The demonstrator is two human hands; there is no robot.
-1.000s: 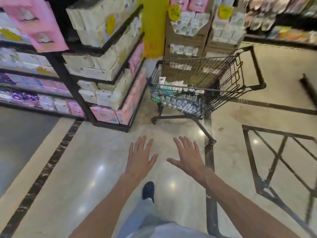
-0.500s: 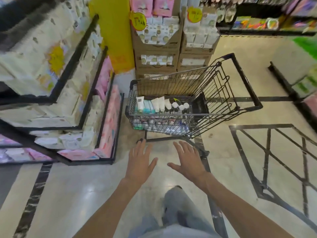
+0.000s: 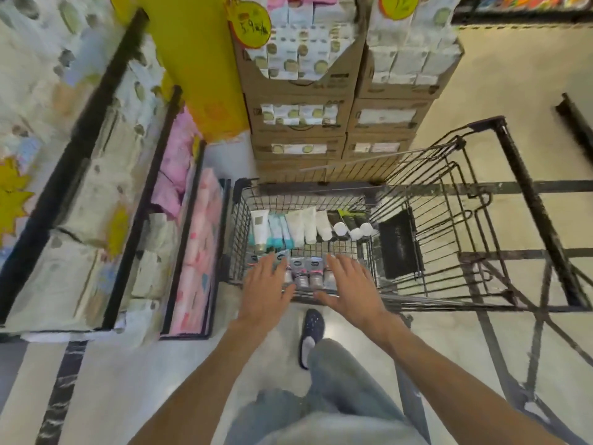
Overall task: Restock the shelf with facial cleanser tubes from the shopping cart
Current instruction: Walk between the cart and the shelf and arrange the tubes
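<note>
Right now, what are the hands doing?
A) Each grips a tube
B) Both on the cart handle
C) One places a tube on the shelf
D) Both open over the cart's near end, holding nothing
D: the left hand and right hand spread flat above the tubes in the cart, gripping nothing.

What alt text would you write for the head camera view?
Two open hands, left hand and right hand, reach over a black wire shopping cart holding rows of cleanser tubes. Stocked shelves stand left, cardboard boxes behind.

Cleanser tubes [image 3: 300, 228] lying in cart [image 3: 449, 226]
</note>
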